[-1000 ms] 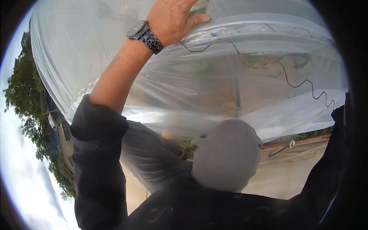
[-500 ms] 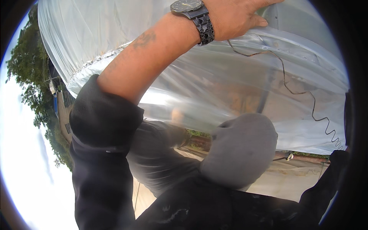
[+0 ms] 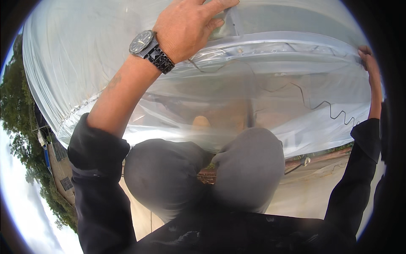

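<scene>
My left hand, a dark watch on its wrist, rests on clear plastic film at the top. Its thumb and forefinger are apart, with nothing seen between them. A pale channel strip with small screws runs across the film to its right. At the strip's far right end is my right hand, fingers curled in against the film's edge; what they grip is hidden. A thin zigzag wire lies over the film, from below my left hand towards my right forearm, where its end is hidden.
My bent grey knees press close to the film. Below it run a reddish-brown pipe and a beige sheet. Trees and a building stand outside on the left.
My view has swung right, so my left hand and the film sit further left. My right hand has come up into view at the strip. Both knees now show side by side.
</scene>
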Available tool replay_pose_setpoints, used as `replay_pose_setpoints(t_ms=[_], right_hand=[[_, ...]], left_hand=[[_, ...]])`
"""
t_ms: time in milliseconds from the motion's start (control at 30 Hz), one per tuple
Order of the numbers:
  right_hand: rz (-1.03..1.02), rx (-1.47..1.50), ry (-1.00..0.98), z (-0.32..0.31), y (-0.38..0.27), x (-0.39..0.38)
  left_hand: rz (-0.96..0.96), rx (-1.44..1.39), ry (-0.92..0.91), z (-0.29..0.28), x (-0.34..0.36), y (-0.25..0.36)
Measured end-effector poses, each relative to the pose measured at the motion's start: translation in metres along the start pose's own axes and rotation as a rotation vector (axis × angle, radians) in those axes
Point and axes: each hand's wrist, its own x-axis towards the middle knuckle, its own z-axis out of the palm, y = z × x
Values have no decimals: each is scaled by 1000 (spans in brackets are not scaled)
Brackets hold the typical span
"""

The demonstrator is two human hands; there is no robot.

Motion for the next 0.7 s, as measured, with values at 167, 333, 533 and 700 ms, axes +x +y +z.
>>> replay_pose_setpoints(t_ms=[167,333,533,700], right_hand=[[80,140,-13,5,-12,-9],[84,182,42,10,-14,-12],[69,198,105,7,-20,-34],[77,228,158,15,-38,-46]], left_hand=[[251,707,-124,20,74,31],[329,1192,-253,106,175,6],[571,1589,-501,157,252,2],[642,1683,-590,158,274,2]])
